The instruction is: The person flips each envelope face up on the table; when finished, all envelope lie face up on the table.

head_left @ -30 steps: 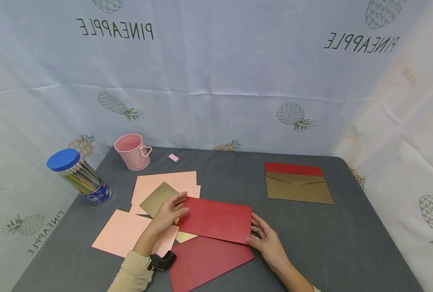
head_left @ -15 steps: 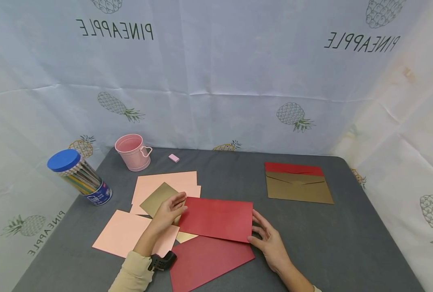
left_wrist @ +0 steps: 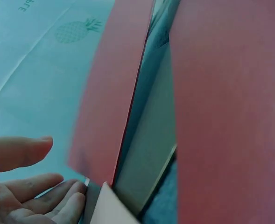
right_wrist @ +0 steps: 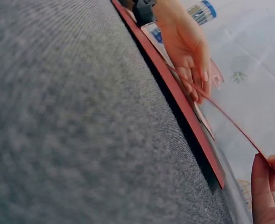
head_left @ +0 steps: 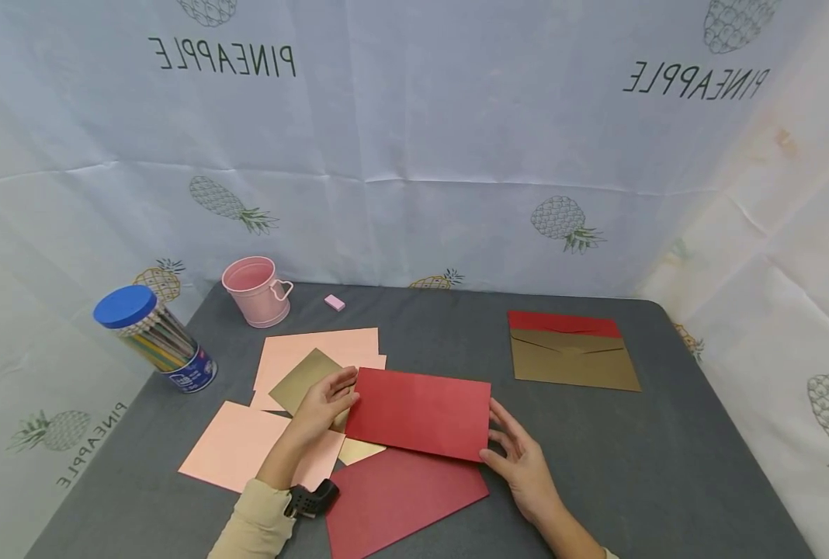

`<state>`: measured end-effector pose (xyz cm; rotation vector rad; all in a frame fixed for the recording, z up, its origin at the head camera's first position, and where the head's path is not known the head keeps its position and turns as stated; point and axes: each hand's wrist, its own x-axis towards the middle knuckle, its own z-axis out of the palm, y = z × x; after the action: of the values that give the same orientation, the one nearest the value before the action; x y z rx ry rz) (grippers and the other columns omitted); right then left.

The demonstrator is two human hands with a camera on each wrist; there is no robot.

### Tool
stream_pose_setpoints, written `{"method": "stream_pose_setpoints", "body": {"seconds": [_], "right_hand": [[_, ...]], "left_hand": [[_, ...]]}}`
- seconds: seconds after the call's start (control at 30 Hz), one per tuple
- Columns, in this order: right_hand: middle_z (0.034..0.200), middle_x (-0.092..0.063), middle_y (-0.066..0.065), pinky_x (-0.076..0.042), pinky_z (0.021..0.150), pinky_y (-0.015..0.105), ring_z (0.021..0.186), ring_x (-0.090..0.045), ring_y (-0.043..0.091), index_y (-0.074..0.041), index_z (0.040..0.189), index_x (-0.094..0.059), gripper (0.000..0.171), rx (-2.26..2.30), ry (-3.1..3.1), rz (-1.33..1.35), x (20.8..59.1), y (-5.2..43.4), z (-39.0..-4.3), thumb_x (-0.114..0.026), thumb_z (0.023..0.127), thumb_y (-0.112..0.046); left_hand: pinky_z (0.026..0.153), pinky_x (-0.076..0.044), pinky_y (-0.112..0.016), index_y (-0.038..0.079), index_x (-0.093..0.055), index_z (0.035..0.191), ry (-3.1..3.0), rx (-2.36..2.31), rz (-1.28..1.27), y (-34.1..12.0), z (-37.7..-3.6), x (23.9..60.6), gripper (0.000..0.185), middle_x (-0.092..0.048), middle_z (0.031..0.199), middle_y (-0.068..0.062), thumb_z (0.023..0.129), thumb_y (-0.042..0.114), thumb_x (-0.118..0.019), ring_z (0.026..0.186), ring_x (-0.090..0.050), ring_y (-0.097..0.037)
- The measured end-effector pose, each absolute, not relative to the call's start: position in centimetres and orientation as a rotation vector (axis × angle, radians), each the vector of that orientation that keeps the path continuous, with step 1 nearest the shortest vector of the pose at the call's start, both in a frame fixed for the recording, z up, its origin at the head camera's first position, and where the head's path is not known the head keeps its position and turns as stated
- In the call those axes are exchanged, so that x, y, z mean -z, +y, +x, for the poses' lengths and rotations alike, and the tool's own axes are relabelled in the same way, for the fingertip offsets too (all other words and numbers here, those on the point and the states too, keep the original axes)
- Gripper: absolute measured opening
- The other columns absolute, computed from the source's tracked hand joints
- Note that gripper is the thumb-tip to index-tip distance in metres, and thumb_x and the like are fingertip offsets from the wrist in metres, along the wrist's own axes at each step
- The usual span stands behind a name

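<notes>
A plain, matte red envelope (head_left: 420,413), rectangular and flat, is pinched at its short ends by the left hand (head_left: 325,405) and right hand (head_left: 519,460), lifted above another red envelope (head_left: 400,497).

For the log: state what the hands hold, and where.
Both hold the upper red envelope: left hand at its left short edge, right hand at its right short edge.

1. Left hand (head_left: 324,405) is reaching in from the lower left, forearm angled up and to the right, in a beige sleeve (head_left: 254,528) with a black wrist mount (head_left: 310,499).
2. Its fingers are lying fairly straight, tips pinching the red envelope (head_left: 421,414) at its left edge.
3. Right hand (head_left: 522,458) is coming in from the lower right, bare forearm, fingers spread and lightly curled, pinching the envelope's right edge.
</notes>
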<state>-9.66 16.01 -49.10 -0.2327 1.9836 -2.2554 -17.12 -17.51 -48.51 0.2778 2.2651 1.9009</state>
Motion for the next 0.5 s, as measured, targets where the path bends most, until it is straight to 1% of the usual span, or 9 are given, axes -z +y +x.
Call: {"method": "stream_pose_setpoints", "body": {"seconds": [0.13, 0.23, 0.37, 0.5], "right_hand": [[0.143, -0.03, 0.017, -0.053, 0.082, 0.019, 0.107, -0.056, 0.007, -0.003, 0.149, -0.025, 0.074, 2.253, 1.997, -0.267, 49.04, 16.12, -9.65, -0.061, 0.086, 0.007], [0.143, -0.029, 0.018, -0.053, 0.082, 0.019, 0.108, -0.056, 0.007, -0.002, 0.149, -0.024, 0.074, 2.261, 1.988, -0.307, 49.1, 16.15, -9.65, -0.061, 0.086, 0.008], [0.143, -0.029, 0.019, -0.053, 0.082, 0.019, 0.108, -0.056, 0.007, -0.001, 0.149, -0.023, 0.073, 2.27, 1.974, -0.322, 49.22, 16.09, -9.69, -0.06, 0.086, 0.009], [0.141, -0.033, 0.019, -0.053, 0.082, 0.02, 0.107, -0.056, 0.007, -0.003, 0.148, -0.027, 0.073, 2.251, 2.008, -0.262, 49.23, 15.98, -9.7, -0.062, 0.085, 0.007]], "left_hand": [[0.109, -0.031, -0.042, -0.013, -0.032, 0.14, 2.274, -1.872, 0.286, -17.53, -17.31, 48.27, 0.057, -0.038, 0.143, -0.031, 0.092, 0.003, -0.058, 0.134, -0.036, -0.042], [0.106, -0.039, -0.038, -0.012, -0.033, 0.14, 2.298, -1.826, 0.286, -17.5, -17.45, 48.09, 0.057, -0.042, 0.139, -0.03, 0.092, 0.005, -0.059, 0.13, -0.042, -0.042], [0.096, -0.049, -0.027, -0.01, -0.037, 0.139, 2.318, -1.796, 0.239, -17.39, -17.6, 47.89, 0.054, -0.048, 0.134, -0.029, 0.092, 0.004, -0.059, 0.122, -0.05, -0.041], [0.086, -0.052, -0.018, -0.009, -0.04, 0.137, 2.309, -1.837, 0.182, -17.21, -17.68, 47.7, 0.05, -0.051, 0.129, -0.029, 0.09, -0.002, -0.058, 0.113, -0.057, -0.038]]}}
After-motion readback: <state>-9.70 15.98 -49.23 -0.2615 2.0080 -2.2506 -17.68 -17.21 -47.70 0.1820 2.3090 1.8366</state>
